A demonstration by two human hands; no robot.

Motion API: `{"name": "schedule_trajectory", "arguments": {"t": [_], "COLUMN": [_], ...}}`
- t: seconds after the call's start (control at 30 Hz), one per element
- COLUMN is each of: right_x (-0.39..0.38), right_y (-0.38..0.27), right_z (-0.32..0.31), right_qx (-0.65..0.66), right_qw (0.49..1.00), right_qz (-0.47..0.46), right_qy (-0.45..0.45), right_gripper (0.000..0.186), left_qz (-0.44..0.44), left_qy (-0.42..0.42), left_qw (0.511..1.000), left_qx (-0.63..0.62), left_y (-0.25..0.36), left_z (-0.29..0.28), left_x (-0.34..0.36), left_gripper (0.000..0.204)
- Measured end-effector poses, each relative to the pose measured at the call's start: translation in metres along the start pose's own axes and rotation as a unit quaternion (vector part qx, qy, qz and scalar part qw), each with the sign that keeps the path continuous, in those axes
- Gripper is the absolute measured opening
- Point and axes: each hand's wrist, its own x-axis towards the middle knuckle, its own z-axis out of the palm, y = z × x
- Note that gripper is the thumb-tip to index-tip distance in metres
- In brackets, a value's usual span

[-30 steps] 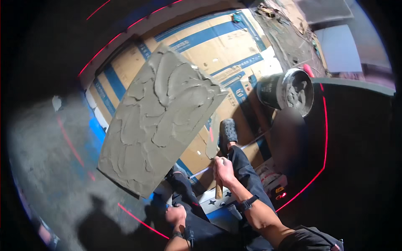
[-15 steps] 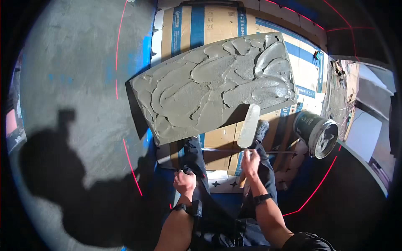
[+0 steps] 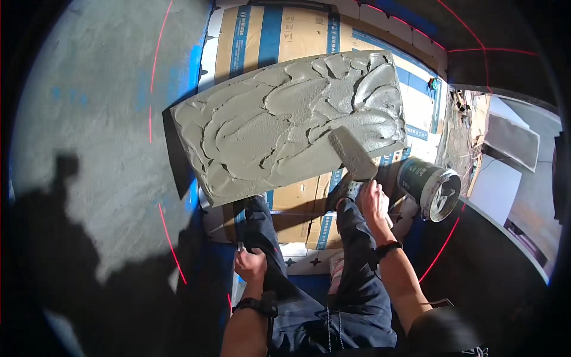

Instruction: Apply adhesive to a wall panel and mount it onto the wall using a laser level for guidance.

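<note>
A large rectangular tile (image 3: 262, 137) coated in wet grey mortar, spread in ridged swirls, lies in front of me. My right hand (image 3: 375, 205) is closed round the handle of a trowel (image 3: 352, 153). Its broad, mortar-smeared blade reaches over the tile's near edge, toward the right; whether it touches the mortar I cannot tell. Low over my left leg, my left hand (image 3: 250, 265) is closed in a fist away from the tile. A small shiny bit sticks out above its fingers, too small to name.
Under the tile lie flattened cardboard boxes (image 3: 297, 30) with blue bands. A dark, mortar-stained bucket (image 3: 425, 185) leans or lies tilted on the right. Grey wall or floor surface (image 3: 107, 71) stretches along the left, crossed by red laser lines. Boards (image 3: 511, 143) stand at the far right.
The trowel has swung round, its blade now pointing up and left over the tile's edge. My right hand has moved right and up; my left hand slightly left and down. The view has shifted.
</note>
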Motion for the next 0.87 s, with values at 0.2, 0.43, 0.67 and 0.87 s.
{"name": "schedule_trajectory", "arguments": {"t": [0.2,0.43,0.67,0.87], "right_x": [-0.023,-0.046,0.017,0.008], "right_y": [-0.065,-0.209,-0.099,-0.141], "right_z": [0.071,-0.017,-0.016,0.025], "right_qx": [0.328,0.213,0.157,0.363], "right_qw": [0.937,0.945,0.987,0.928], "right_qz": [0.116,-0.132,0.037,0.072], "right_qy": [-0.003,-0.209,-0.008,-0.043], "right_gripper": [0.037,0.025,0.019,0.040], "left_qz": [0.017,-0.004,0.005,0.016], "left_qy": [-0.016,-0.056,-0.062,-0.059], "left_qw": [0.999,0.998,0.998,0.998], "left_qx": [-0.028,0.007,-0.004,0.025], "left_y": [0.022,-0.008,0.010,0.003], "left_z": [0.000,-0.016,-0.023,-0.015], "left_x": [-0.007,0.003,0.002,0.007], "left_gripper": [0.028,0.037,0.034,0.032]}}
